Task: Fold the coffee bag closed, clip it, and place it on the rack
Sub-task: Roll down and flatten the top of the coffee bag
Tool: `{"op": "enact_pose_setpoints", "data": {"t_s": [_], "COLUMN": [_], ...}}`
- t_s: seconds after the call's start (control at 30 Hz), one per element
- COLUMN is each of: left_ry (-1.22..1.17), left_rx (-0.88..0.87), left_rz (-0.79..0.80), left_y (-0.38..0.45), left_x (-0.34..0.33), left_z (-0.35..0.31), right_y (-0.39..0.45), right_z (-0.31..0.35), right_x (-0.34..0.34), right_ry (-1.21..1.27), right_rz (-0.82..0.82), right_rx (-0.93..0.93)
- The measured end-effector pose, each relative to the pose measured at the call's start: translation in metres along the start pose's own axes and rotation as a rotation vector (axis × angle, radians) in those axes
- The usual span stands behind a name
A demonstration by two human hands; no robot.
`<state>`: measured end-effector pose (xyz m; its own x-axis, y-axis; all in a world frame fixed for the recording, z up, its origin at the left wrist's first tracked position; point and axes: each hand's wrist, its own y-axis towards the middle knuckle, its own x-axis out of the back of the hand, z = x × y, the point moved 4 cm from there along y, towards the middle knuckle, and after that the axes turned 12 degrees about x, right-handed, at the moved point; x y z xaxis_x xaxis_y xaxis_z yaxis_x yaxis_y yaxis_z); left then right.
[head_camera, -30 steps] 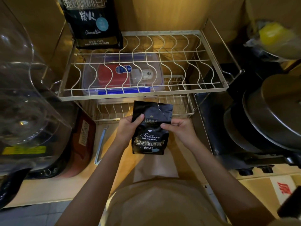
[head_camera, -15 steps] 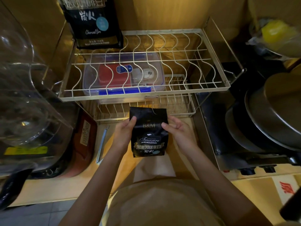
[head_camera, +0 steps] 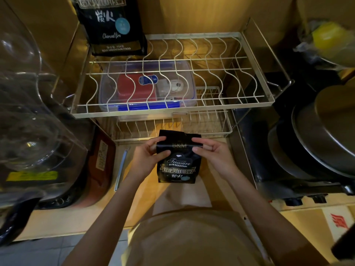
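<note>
The larger coffee bag [head_camera: 111, 25] on the rack [head_camera: 172, 112] is cropped by the top edge.

The coffee bag [head_camera: 177, 162] is black with gold and white lettering and a pale blue spot near its base. The larger bag [head_camera: 111, 25] is black with a light blue circle. The rack [head_camera: 172, 73] is cream-white wire. The container [head_camera: 148, 89] is clear with blue clasps, red inside. The desk [head_camera: 146, 189] is warm yellow wood.
</note>
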<state>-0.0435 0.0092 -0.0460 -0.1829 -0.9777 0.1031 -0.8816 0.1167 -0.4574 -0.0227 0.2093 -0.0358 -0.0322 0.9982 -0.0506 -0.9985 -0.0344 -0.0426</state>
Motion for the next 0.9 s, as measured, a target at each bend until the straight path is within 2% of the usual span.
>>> {"op": "enact_pose_setpoints", "data": {"t_s": [0.3,0.47,0.57,0.73,0.9], "left_ry": [0.243,0.149,0.08,-0.054,-0.114], "left_rx": [-0.095,-0.036,-0.041,0.011,0.036], "left_rz": [-0.058,-0.074,0.016,0.05,0.032], "left_y": [0.001,0.004,0.005,0.002,0.004], "left_x": [0.002,0.006,0.003,-0.002,-0.003], "left_z": [-0.006,-0.002,-0.002,0.0,0.004], "right_y": [0.005,0.006,0.009,0.009,0.01], "right_z": [-0.001,0.007,0.008,0.005,-0.005], "right_x": [0.007,0.009,0.011,0.007,0.004], "right_ry": [-0.167,-0.318,-0.42,-0.195,-0.129], "right_rz": [0.03,-0.005,0.005,0.054,-0.007], "right_rx": [-0.004,0.063,0.083,0.054,0.039]}}
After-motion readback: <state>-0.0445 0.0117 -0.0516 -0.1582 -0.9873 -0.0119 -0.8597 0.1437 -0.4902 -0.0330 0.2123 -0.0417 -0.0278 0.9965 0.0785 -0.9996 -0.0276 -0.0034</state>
